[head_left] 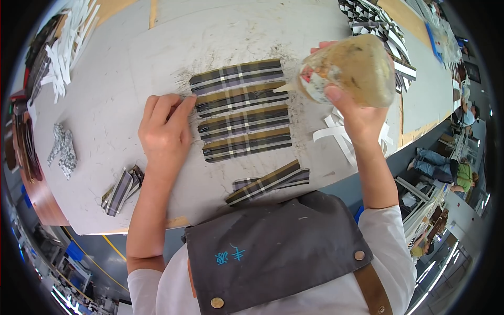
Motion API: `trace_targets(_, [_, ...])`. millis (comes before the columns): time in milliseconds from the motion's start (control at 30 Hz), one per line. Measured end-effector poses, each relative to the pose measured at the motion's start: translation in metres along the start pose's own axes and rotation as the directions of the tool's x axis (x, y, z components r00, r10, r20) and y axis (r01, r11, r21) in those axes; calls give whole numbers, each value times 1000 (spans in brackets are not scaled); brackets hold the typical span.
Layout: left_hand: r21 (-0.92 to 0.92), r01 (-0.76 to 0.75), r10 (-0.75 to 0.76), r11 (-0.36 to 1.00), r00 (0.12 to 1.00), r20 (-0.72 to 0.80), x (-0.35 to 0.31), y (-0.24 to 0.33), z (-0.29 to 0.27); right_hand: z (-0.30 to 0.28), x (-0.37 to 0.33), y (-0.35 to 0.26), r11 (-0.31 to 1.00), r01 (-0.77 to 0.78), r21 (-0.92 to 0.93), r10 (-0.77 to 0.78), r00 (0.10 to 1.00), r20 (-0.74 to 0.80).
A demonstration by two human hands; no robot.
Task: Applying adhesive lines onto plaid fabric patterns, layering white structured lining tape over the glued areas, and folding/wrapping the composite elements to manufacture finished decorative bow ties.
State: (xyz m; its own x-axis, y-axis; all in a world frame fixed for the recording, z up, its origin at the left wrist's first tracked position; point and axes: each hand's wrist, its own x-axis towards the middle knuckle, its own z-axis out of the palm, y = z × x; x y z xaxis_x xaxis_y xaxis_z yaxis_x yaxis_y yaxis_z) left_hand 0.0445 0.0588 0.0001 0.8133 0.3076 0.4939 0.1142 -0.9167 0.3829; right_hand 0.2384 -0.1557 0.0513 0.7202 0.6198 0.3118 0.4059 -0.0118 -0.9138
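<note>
Several plaid strips in black, grey, white and olive lie in a stacked row on the pale worktable (pixel 173 39). My left hand (pixel 165 128) is at the left end of the second plaid strip (pixel 241 98) from the far side, fingers bent and a fingertip pressed on it. My right hand (pixel 357 113) is wrapped round a cloudy, yellowish squeeze bottle (pixel 362 71), tilted on its side. The bottle's pointed nozzle (pixel 283 88) meets or hovers just over the right end of that same strip; I cannot tell which.
Two loose plaid strips (pixel 268 182) lie near the front edge. Folded plaid pieces (pixel 122 191) and a speckled grey cloth (pixel 63 152) are at left. White strips (pixel 68 47) pile far left, more white strips (pixel 336 134) beside my right forearm, and a mixed heap (pixel 375 26) far right.
</note>
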Motion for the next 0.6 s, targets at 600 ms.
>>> trace_targets(600, [20,-28,28,999,1000,-12,2,-1,0,-222,-10,-10,589,1,808,392,875,-286])
